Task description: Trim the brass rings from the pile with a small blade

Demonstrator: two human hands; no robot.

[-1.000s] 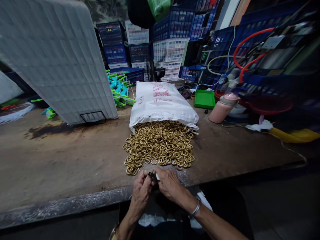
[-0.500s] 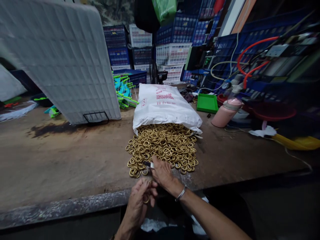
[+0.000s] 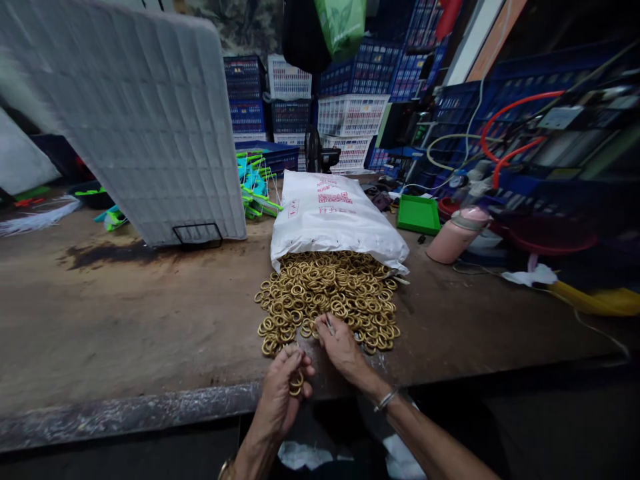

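Observation:
A heap of gold-coloured rings (image 3: 330, 287) spills from the mouth of a white sack (image 3: 335, 203) with red print. My left hand (image 3: 283, 387) is closed at the table's front edge, with a couple of gold rings (image 3: 296, 383) hanging at its fingers. To its right, my right hand (image 3: 343, 347) reaches to the near side of the heap. Its fingers are closed round a small knife (image 3: 330, 325), of which only a short grey part shows. The fingertips are at the rings there; whether they pinch one I cannot tell.
A tall grey ribbed panel (image 3: 165, 133) stands on a wire foot at the left. Right of the sack are a green tray (image 3: 418, 213) and a pink bottle (image 3: 455, 237). Stacked crates (image 3: 353, 115) line the back. The wooden table (image 3: 150, 320) ends close in front.
My right hand has drawn slightly right, and the knife's blade, which pointed left, now shows only as a short upright piece. My left hand has risen a little, its rings now more visible. The view has shifted.

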